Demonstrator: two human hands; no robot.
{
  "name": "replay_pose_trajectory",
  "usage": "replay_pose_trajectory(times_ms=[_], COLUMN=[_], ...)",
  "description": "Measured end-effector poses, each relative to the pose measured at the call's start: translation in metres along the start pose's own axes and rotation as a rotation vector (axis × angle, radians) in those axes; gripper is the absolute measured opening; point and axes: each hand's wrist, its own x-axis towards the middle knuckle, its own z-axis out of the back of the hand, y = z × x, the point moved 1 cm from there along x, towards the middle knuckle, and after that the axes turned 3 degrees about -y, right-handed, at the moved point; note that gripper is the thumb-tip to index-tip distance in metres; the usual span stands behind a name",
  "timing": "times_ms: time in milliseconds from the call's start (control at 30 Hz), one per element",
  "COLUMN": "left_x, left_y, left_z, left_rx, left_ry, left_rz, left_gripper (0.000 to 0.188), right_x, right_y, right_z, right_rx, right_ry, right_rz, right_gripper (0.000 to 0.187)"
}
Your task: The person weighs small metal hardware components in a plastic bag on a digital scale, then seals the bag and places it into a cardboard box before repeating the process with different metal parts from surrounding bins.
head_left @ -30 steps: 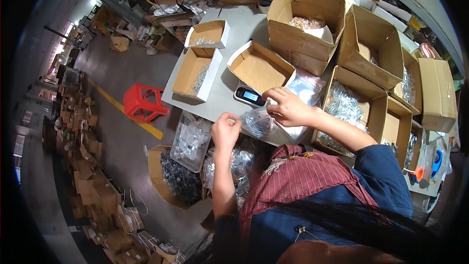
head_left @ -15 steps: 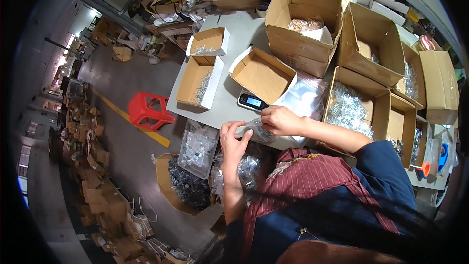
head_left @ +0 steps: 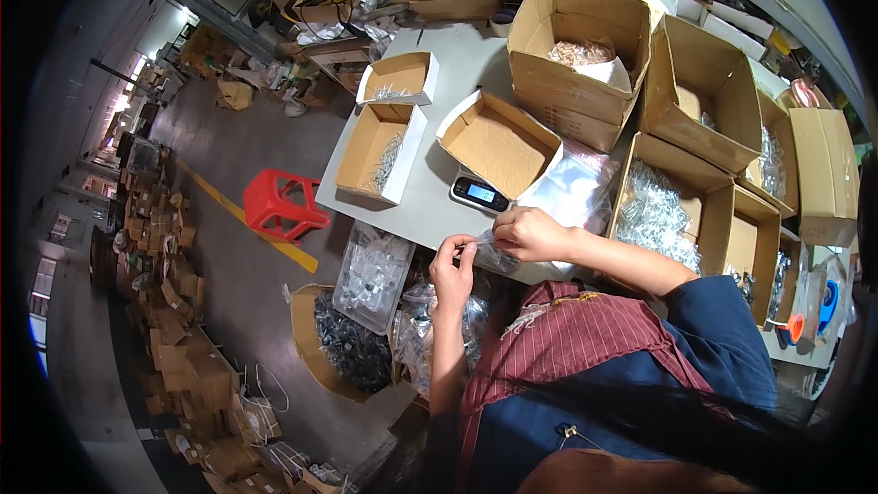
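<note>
A small clear plastic bag [head_left: 497,259] hangs between my two hands at the near edge of the table. My left hand [head_left: 452,273] pinches its left end between thumb and fingers. On the other side, my right hand [head_left: 530,234] has its fingers closed on the bag's upper edge. What lies inside the bag is too blurred to make out. Just beyond my hands is a digital scale [head_left: 479,194] with a lit display, and an open cardboard tray [head_left: 501,148] rests on it.
Two white-sided boxes [head_left: 409,154] with metal pieces stand left on the table. Large cartons [head_left: 578,82] and boxes of bagged parts [head_left: 654,210] line the right side, by flat clear bags [head_left: 578,185]. Below are a plastic bin [head_left: 370,279] and a red stool [head_left: 283,206].
My left thumb and fingers have come together in a pinch at the bag's end. The right hand stays closed on the bag. The whole view has shifted slightly.
</note>
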Motion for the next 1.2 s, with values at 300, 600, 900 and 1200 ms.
replay_pose_trajectory(times_ms=[300,600,900,1200], left_x=[-0.012,-0.011,-0.008,-0.008], left_y=[-0.021,-0.015,0.029,0.037], left_z=[-0.024,-0.018,0.004,0.002], left_rx=[0.250,0.269,0.265,0.217], left_ry=[-0.131,-0.123,-0.196,-0.212], left_rz=[-0.207,-0.233,-0.092,-0.022], left_gripper=[0.010,0.010,0.011,0.009], right_x=[0.001,0.006,-0.015,-0.031], right_y=[0.016,0.015,-0.003,0.002], right_z=[-0.010,-0.013,0.002,0.011], right_rx=[0.042,-0.040,-0.176,-0.127], right_ry=[-0.095,-0.033,0.138,0.176], right_rz=[-0.140,-0.040,0.077,0.036], right_gripper=[0.018,0.020,0.028,0.028])
